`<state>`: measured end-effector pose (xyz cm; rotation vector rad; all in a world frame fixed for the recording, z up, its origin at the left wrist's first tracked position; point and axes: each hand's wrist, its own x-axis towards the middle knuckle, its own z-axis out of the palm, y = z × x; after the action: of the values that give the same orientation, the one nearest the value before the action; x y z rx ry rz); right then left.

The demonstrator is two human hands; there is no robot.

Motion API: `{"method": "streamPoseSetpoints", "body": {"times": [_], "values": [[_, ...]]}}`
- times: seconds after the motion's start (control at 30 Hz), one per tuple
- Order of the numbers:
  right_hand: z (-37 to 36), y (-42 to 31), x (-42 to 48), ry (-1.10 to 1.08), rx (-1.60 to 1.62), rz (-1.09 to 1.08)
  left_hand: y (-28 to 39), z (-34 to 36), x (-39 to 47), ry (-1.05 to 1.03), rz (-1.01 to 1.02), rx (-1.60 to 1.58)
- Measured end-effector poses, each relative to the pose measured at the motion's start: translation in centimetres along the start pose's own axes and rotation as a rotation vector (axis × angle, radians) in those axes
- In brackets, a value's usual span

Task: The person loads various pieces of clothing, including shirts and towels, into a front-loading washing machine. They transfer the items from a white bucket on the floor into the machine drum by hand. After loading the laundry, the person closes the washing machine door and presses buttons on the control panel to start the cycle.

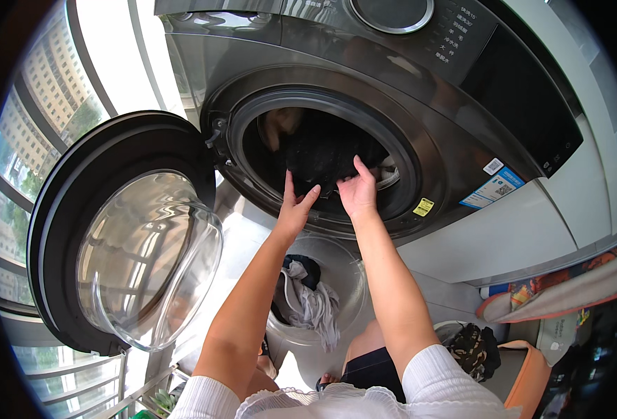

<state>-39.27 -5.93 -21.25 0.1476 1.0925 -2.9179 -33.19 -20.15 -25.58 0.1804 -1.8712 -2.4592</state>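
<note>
A black garment (329, 141) is bunched in the mouth of a dark grey front-loading washing machine (319, 57). My left hand (293, 208) is at its lower left edge, index finger pointing upward and thumb apart from it. On the garment's lower right side is my right hand (359, 193), thumb raised and fingers curled at the cloth. Both hands hold the garment from below; some fingertips are hidden by it. White or grey cloth (389, 173) shows inside the drum, right of my right hand. The round glass door (146, 256) stands swung out to the left.
Below the opening, a clear plastic tub (358, 293) holds grey and dark clothes (313, 304). A camouflage-patterned cloth (470, 351) lies in a container at lower right. White cabinet fronts (497, 246) adjoin the machine. Windows (51, 105) line the left; a potted plant (164, 400) is below.
</note>
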Motion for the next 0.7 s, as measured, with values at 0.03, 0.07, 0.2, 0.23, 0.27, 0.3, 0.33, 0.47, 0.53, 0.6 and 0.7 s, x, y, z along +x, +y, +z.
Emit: {"method": "streamPoseSetpoints", "body": {"times": [0.03, 0.07, 0.2, 0.23, 0.27, 0.3, 0.33, 0.47, 0.53, 0.6, 0.7], "values": [[1.1, 0.2, -1.6, -0.015, -0.042, -0.054, 0.3, 0.0, 0.4, -0.005, -0.022, -0.045], [0.7, 1.1, -2.3, -0.010, -0.084, -0.063, 0.6, 0.0, 0.7, -0.009, -0.047, -0.090], [0.0, 0.6, -4.9, 0.041, -0.288, 0.028, 2.3, 1.2, 1.4, -0.077, -0.140, -0.167], [0.3, 0.7, -5.6, 0.076, -0.322, 0.068, 2.3, 1.1, 1.6, -0.070, -0.117, -0.175], [0.5, 0.8, -6.5, 0.055, -0.407, 0.081, 2.2, 0.9, 1.7, -0.057, -0.090, -0.189], [-0.2, 1.4, -7.0, 0.092, -0.422, 0.093, 1.8, 1.1, 1.7, -0.053, -0.070, -0.205], [-0.5, 2.1, -7.7, 0.073, -0.431, 0.072, 1.6, 1.1, 1.9, -0.045, -0.044, -0.220], [-0.8, 4.6, -8.3, 0.068, -0.355, 0.168, 1.0, 0.5, 2.3, -0.042, 0.004, -0.210], [-1.1, 5.5, -7.0, -0.009, -0.435, 0.076, 2.0, 0.9, 2.4, -0.046, 0.004, -0.167], [-1.7, 5.8, -5.2, -0.070, -0.486, 0.044, 3.6, 1.9, 2.9, -0.104, 0.081, -0.208], [-0.9, 4.7, -2.2, -0.160, -0.403, -0.003, 7.0, 2.3, 3.6, -0.181, -0.009, -0.088]]}}
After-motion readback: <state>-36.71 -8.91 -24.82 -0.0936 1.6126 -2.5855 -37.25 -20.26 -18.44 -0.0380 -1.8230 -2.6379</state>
